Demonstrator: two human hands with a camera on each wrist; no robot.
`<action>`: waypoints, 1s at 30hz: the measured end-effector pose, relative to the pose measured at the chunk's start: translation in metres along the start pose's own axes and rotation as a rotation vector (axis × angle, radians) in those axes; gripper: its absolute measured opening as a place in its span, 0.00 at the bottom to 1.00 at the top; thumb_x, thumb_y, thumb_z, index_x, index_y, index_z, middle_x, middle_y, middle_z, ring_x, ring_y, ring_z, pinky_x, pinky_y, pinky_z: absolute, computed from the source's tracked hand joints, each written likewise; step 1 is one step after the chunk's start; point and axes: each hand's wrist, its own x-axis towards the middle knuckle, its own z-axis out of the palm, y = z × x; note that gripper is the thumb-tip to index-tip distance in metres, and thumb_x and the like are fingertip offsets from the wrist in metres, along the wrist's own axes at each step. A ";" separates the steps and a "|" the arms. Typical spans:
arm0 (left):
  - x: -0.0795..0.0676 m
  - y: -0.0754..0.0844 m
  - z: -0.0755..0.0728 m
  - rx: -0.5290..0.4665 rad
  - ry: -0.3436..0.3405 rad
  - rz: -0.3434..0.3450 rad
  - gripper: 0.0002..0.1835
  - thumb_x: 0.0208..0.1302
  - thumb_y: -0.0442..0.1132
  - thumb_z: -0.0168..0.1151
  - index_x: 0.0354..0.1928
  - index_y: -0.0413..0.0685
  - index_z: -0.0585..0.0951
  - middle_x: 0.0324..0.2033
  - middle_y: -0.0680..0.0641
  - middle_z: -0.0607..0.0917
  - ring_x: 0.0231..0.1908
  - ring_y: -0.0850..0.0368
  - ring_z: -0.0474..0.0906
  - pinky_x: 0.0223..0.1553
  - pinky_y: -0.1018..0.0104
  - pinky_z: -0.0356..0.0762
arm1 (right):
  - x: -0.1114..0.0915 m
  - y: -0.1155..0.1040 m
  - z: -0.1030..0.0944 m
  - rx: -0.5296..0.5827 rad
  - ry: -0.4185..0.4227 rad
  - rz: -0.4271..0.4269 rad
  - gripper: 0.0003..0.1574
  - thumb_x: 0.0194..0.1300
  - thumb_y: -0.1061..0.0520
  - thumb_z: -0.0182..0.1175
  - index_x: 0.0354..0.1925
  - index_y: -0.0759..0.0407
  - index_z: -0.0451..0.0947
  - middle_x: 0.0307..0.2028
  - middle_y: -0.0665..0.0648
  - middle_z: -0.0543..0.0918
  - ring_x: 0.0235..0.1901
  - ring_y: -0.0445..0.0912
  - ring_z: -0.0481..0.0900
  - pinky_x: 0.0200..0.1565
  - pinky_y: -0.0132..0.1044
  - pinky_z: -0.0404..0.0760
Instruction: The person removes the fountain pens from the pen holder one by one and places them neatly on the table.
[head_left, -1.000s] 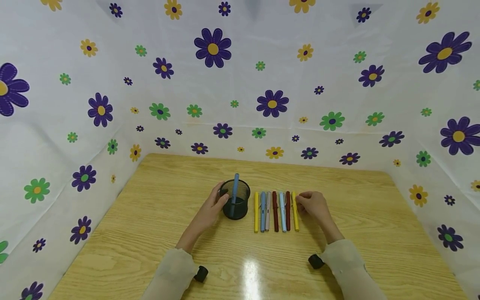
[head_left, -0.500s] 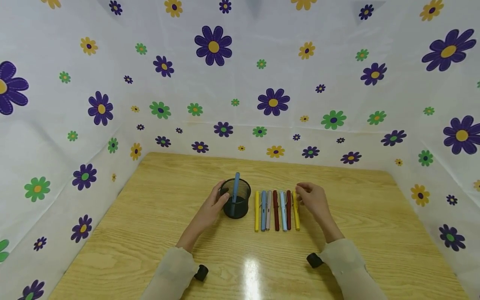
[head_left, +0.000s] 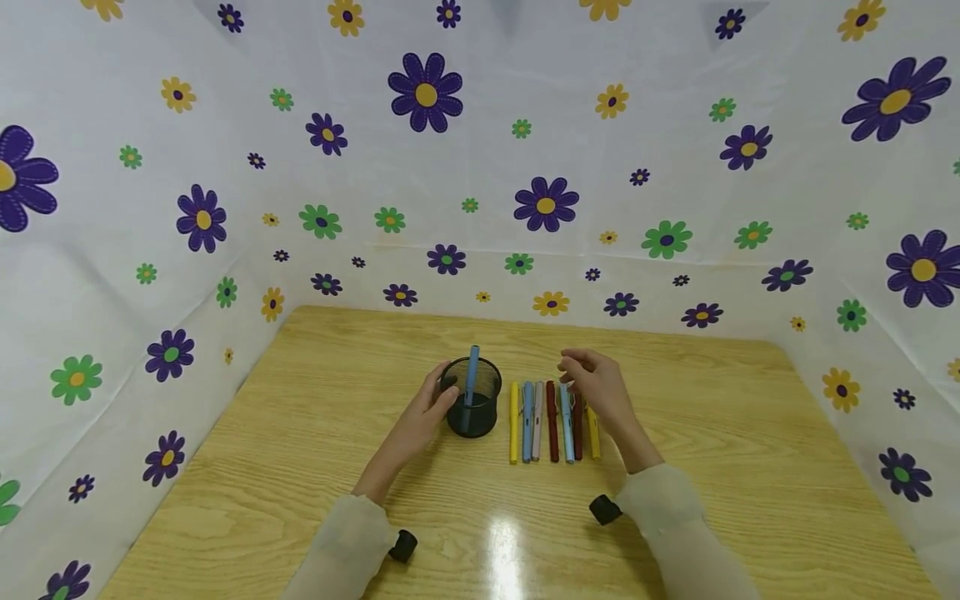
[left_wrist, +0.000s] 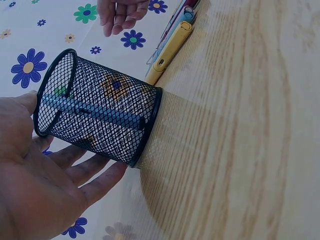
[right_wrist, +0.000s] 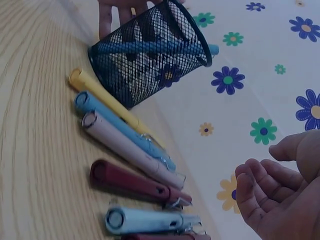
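A black mesh pen holder (head_left: 485, 417) stands upright on the table with one blue pen (head_left: 472, 368) leaning inside it. My left hand (head_left: 416, 421) holds the holder's left side, thumb at the rim and fingers along the mesh. To its right lies a row of capped pens: a yellow pen (head_left: 513, 425), a blue pen (head_left: 527, 429), a lilac pen (right_wrist: 135, 150), a dark red pen (head_left: 552, 425), a light blue pen (head_left: 567, 429), another dark red pen (head_left: 577, 437) and another yellow pen (head_left: 594, 437). Over the row's right far end hovers my right hand (head_left: 600, 387), fingers loosely bent and holding nothing.
The wooden table (head_left: 300, 375) has a flower-printed white cloth (head_left: 480, 150) rising behind it and at both sides. A black band piece (head_left: 402, 547) sits at the left sleeve and another black piece (head_left: 604, 509) at the right sleeve.
My right hand has lifted from beside the rightmost yellow pen and moved left and away from me, over the pens' far ends. The left hand, holder and pens stay in place.
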 end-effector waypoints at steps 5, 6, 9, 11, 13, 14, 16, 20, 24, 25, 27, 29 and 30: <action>0.001 0.000 0.000 0.008 0.001 -0.004 0.35 0.85 0.47 0.46 0.83 0.47 0.47 0.76 0.28 0.58 0.75 0.32 0.57 0.69 0.34 0.61 | 0.003 -0.005 0.012 0.035 -0.013 -0.009 0.24 0.81 0.55 0.55 0.64 0.69 0.77 0.54 0.73 0.82 0.48 0.60 0.83 0.49 0.51 0.85; 0.001 0.000 0.000 0.010 0.001 -0.005 0.34 0.85 0.46 0.45 0.83 0.47 0.47 0.76 0.28 0.59 0.75 0.32 0.57 0.69 0.34 0.62 | 0.004 -0.007 0.014 0.039 -0.015 -0.012 0.23 0.81 0.55 0.55 0.64 0.69 0.77 0.53 0.73 0.82 0.47 0.59 0.83 0.50 0.51 0.85; 0.002 0.000 0.000 0.013 -0.002 -0.005 0.34 0.85 0.46 0.45 0.83 0.46 0.46 0.76 0.28 0.59 0.74 0.32 0.58 0.68 0.34 0.62 | 0.005 -0.011 0.021 0.051 -0.022 -0.020 0.23 0.80 0.54 0.56 0.63 0.67 0.78 0.53 0.71 0.83 0.47 0.57 0.84 0.52 0.54 0.83; 0.002 0.000 0.000 0.012 -0.004 -0.005 0.35 0.85 0.46 0.45 0.83 0.45 0.46 0.76 0.28 0.58 0.75 0.32 0.57 0.68 0.34 0.63 | 0.005 -0.014 0.026 0.062 -0.030 -0.026 0.23 0.80 0.53 0.57 0.63 0.67 0.79 0.53 0.71 0.83 0.47 0.57 0.84 0.52 0.55 0.83; 0.001 0.000 0.000 0.016 -0.004 -0.004 0.35 0.85 0.47 0.45 0.83 0.45 0.46 0.76 0.28 0.58 0.75 0.32 0.57 0.68 0.34 0.63 | 0.005 -0.017 0.031 0.075 -0.041 -0.033 0.22 0.79 0.53 0.57 0.62 0.66 0.79 0.53 0.70 0.83 0.47 0.57 0.84 0.52 0.56 0.83; 0.001 0.000 0.000 0.018 -0.004 -0.002 0.35 0.85 0.47 0.45 0.83 0.45 0.46 0.76 0.28 0.58 0.75 0.32 0.57 0.68 0.35 0.63 | 0.005 -0.019 0.033 0.079 -0.048 -0.035 0.22 0.79 0.53 0.58 0.62 0.66 0.79 0.53 0.70 0.83 0.47 0.58 0.84 0.51 0.56 0.83; 0.001 0.000 0.000 0.020 -0.001 0.002 0.35 0.85 0.47 0.45 0.83 0.44 0.46 0.76 0.28 0.58 0.74 0.32 0.58 0.69 0.35 0.63 | 0.005 -0.021 0.038 0.086 -0.061 -0.037 0.22 0.79 0.54 0.58 0.62 0.65 0.79 0.53 0.70 0.83 0.48 0.58 0.84 0.50 0.53 0.84; 0.001 0.000 0.000 0.014 0.000 0.011 0.35 0.85 0.48 0.46 0.83 0.44 0.46 0.75 0.27 0.59 0.74 0.32 0.59 0.69 0.35 0.63 | 0.006 -0.026 0.047 0.075 -0.081 -0.045 0.21 0.79 0.54 0.58 0.62 0.64 0.80 0.53 0.69 0.84 0.49 0.59 0.84 0.49 0.49 0.85; 0.001 -0.001 0.000 0.006 -0.002 0.010 0.36 0.85 0.48 0.46 0.83 0.44 0.46 0.75 0.27 0.60 0.74 0.32 0.59 0.69 0.35 0.63 | 0.005 -0.031 0.056 0.078 -0.105 -0.052 0.22 0.78 0.54 0.59 0.62 0.66 0.80 0.53 0.70 0.84 0.50 0.60 0.83 0.52 0.53 0.83; 0.001 -0.001 0.000 0.006 -0.001 0.009 0.36 0.85 0.48 0.46 0.83 0.44 0.46 0.75 0.27 0.59 0.74 0.32 0.59 0.69 0.35 0.62 | 0.005 -0.033 0.059 0.083 -0.110 -0.052 0.22 0.78 0.54 0.60 0.62 0.65 0.80 0.53 0.70 0.84 0.50 0.60 0.83 0.53 0.55 0.82; 0.002 -0.001 0.000 0.003 0.001 0.007 0.35 0.85 0.47 0.46 0.83 0.44 0.46 0.75 0.27 0.58 0.74 0.32 0.59 0.69 0.35 0.62 | 0.005 -0.034 0.063 0.099 -0.124 -0.057 0.21 0.78 0.55 0.60 0.62 0.66 0.79 0.53 0.70 0.83 0.51 0.62 0.82 0.55 0.58 0.81; 0.002 -0.001 0.000 -0.003 0.001 0.006 0.35 0.85 0.47 0.46 0.83 0.44 0.46 0.76 0.27 0.58 0.74 0.32 0.58 0.69 0.35 0.62 | 0.005 -0.035 0.068 0.106 -0.130 -0.067 0.21 0.78 0.56 0.60 0.62 0.67 0.80 0.53 0.70 0.83 0.51 0.63 0.81 0.55 0.61 0.79; 0.002 -0.002 0.000 -0.002 0.003 0.005 0.35 0.85 0.47 0.46 0.83 0.44 0.46 0.76 0.28 0.58 0.74 0.32 0.59 0.69 0.35 0.62 | 0.006 -0.035 0.070 0.103 -0.132 -0.073 0.21 0.78 0.57 0.60 0.61 0.67 0.80 0.53 0.69 0.83 0.51 0.63 0.81 0.55 0.61 0.79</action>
